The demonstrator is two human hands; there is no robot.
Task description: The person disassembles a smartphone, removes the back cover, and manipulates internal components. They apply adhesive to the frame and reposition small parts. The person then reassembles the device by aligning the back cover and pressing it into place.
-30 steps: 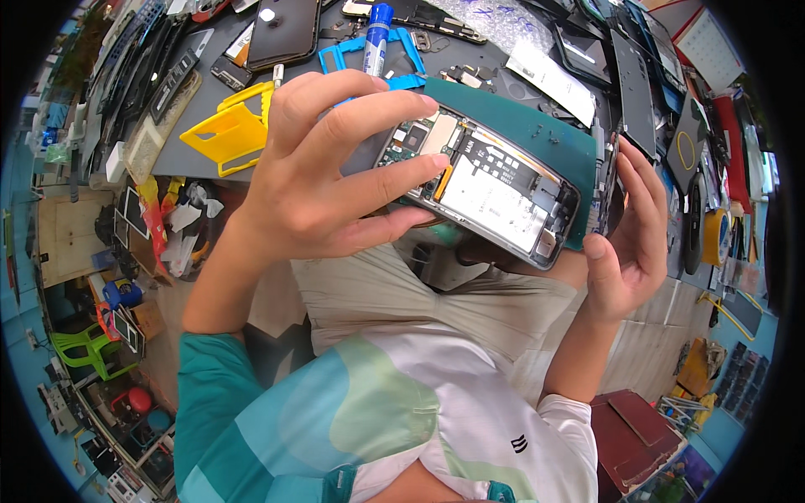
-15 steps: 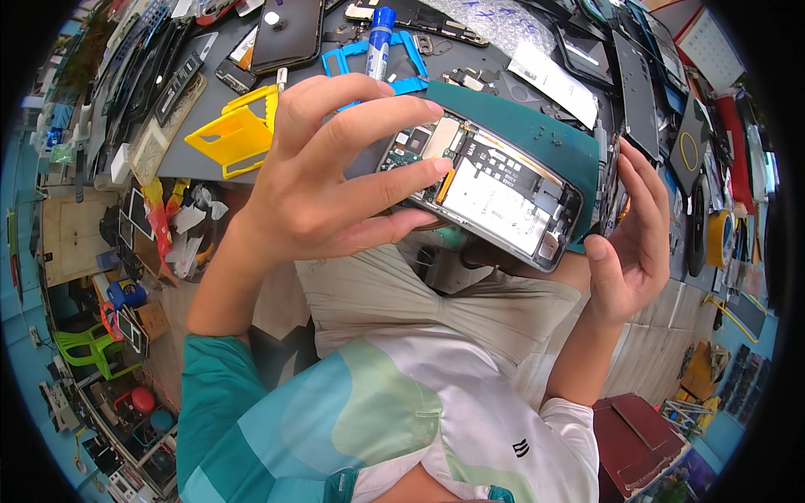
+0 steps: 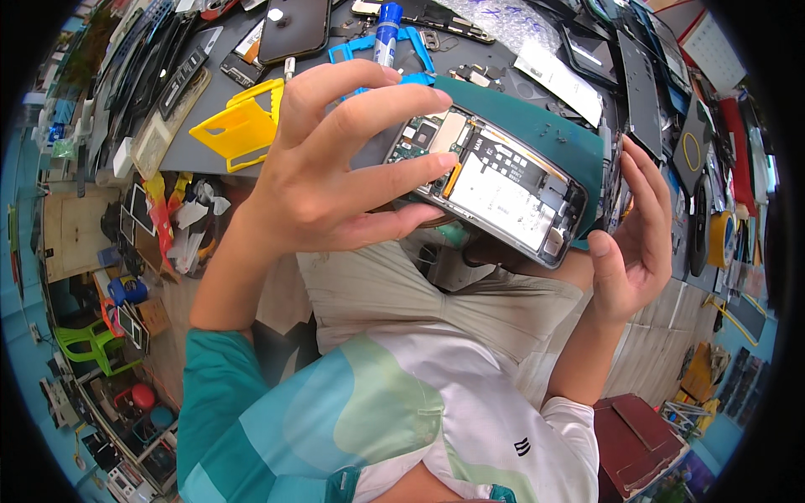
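Note:
An opened smartphone (image 3: 511, 193) lies tilted in front of me with its back cover off. Its white-and-black battery, the green circuit board at the left end and an orange flex cable show. My left hand (image 3: 335, 163) grips that left end, one fingertip at the upper edge, another over the board, the thumb by the lower edge. Past the phone's right end, my right hand (image 3: 636, 239) is raised with thumb and fingers apart and nothing visible between them. Under and behind the phone spreads a dark green mat (image 3: 528, 117).
A yellow phone stand (image 3: 239, 130) lies left of my left hand. Behind are a blue frame (image 3: 418, 50), a blue-and-white marker (image 3: 386, 35), a dark phone (image 3: 293, 29) and a white strip (image 3: 558, 82). Phone parts crowd both sides; a yellow tape roll (image 3: 720, 238) stands at right.
The table things and the phone sit slightly shifted in the picture, as if my head moved a little. Both hands keep nearly the same pose.

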